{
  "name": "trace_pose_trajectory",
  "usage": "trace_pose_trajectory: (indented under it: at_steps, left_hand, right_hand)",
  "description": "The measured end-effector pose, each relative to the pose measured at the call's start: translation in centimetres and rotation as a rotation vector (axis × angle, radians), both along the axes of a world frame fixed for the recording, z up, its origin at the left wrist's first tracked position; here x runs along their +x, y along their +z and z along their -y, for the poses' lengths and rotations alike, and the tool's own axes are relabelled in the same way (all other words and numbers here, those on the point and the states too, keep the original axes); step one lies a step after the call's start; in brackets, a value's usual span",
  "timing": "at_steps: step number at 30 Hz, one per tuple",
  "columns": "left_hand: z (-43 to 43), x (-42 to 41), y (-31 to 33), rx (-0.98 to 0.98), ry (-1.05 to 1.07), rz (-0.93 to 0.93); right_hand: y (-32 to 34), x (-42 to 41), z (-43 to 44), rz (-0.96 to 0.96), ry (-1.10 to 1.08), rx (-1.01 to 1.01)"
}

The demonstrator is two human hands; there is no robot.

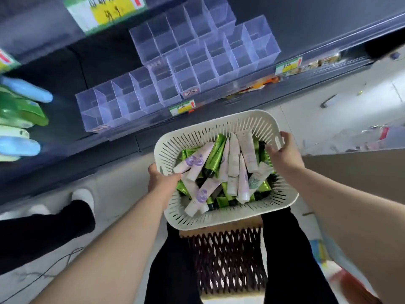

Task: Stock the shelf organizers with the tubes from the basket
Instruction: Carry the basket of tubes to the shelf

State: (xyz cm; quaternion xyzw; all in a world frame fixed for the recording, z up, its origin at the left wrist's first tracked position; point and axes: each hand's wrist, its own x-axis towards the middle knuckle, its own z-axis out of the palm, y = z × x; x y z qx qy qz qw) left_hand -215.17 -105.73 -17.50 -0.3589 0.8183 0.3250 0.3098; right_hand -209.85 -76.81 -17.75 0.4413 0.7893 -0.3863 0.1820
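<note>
The person is holding one white slotted basket in front of the shelf, one hand at each end. The left hand is gripping the left rim, thumb outside and fingers curled in over the edge. The right hand is gripping the right rim the same way, fingers hooked over the top. The tubes are lying piled inside the basket. About ten pale ones are showing on top, two of them with a purple flower print, while the green tubes are lying mostly underneath, too buried to count. Three clear organizers are sitting close together on the shelf, each split into two rows of compartments. Two yellow-and-green labels are sitting on the shelf's front edge. One dark mesh stand is standing under the basket; whether the basket is touching it cannot be told
</note>
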Motion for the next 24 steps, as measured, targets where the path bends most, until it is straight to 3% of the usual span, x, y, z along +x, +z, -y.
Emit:
trace_pose_trajectory:
  at_steps: [10,20,22,24]
  left_hand:
    - [-3.0,-4.6,-10.3,-0.01,0.015,-0.109]
    - [-3.4,-6.0,-16.0,0.002,0.015,-0.256]
    - [-3.5,-5.9,-16.1,-0.073,-0.066,-0.226]
    - [-3.8,-5.5,-15.5,-0.247,-0.329,-0.163]
  right_hand:
    - [-10.7,-3.2,-1.9,-0.091,-0.034,0.007]
    - [-16.3,-5.3,-2.3,-0.148,0.005,0.092]
    - [-16.4,-5.5,-1.9,-0.137,-0.001,0.112]
    - [-16.3,-5.3,-1.0,-0.025,0.123,0.275]
